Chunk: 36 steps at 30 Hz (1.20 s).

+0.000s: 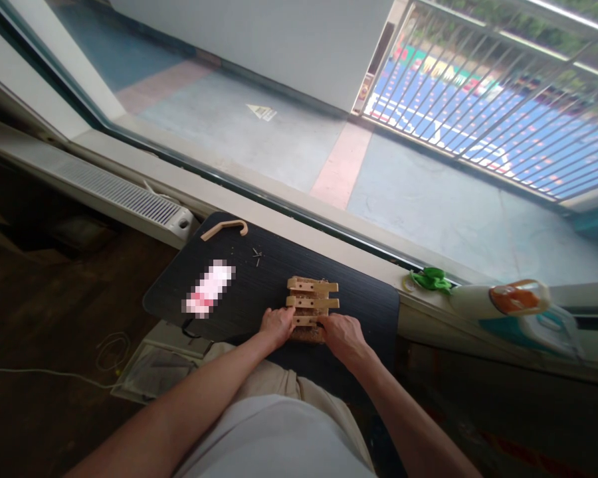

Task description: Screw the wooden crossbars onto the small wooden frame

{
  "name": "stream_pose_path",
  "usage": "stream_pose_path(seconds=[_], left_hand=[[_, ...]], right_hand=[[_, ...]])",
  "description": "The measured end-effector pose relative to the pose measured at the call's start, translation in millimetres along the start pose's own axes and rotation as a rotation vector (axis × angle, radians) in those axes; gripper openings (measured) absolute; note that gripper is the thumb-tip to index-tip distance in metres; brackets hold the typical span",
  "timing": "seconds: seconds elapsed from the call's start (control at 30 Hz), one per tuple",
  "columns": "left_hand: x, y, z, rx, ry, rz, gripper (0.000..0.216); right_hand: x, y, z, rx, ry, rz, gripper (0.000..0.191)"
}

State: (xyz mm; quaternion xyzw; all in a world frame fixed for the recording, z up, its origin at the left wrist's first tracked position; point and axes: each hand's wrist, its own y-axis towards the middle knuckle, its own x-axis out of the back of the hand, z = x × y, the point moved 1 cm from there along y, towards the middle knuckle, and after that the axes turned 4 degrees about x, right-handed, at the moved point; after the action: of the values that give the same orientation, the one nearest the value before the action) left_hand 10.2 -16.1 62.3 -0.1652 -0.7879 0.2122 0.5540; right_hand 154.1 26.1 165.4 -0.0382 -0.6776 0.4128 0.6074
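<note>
A small wooden assembly (303, 313) lies on the dark table in front of me. Three pale wooden strips with dark round holes run side by side across its rough brown base. My left hand (278, 325) is closed at the left end of the nearest wooden strip (305, 321). On the opposite end, my right hand (343, 337) has its fingers curled round the same strip, hiding its tip. The other two strips stick out to the right beyond the base, untouched.
A hooked wooden piece (225, 228) and several small metal screws or nails (258, 256) lie on the black table (259, 295), beside a blurred-out object (208, 289). A white radiator (114, 189), green cloth (432, 280) and spray bottle (508, 302) are near the window.
</note>
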Motion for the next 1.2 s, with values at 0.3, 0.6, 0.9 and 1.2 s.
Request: stream_pose_path(seconds=[0.3,0.6,0.9,1.2], left_hand=[[-2.2,0.6,1.4,-0.029,0.030,-0.026,0.021],[-1.0,0.0,0.3,-0.009,0.024,-0.005,0.023],[1.5,-2.2,-0.5,-0.022,0.018,-0.016,0.023],[1.2,-2.0,0.3,-0.020,0.021,-0.014,0.023]], right_hand=[[-7.9,8.4,-1.3,-0.091,0.016,-0.008,0.029],[2.2,1.2,2.8,-0.035,0.000,0.008,0.024],[-3.9,10.2,8.2,-0.061,0.020,-0.020,0.022],[1.0,6.8,9.1,-0.011,-0.001,-0.042,0.019]])
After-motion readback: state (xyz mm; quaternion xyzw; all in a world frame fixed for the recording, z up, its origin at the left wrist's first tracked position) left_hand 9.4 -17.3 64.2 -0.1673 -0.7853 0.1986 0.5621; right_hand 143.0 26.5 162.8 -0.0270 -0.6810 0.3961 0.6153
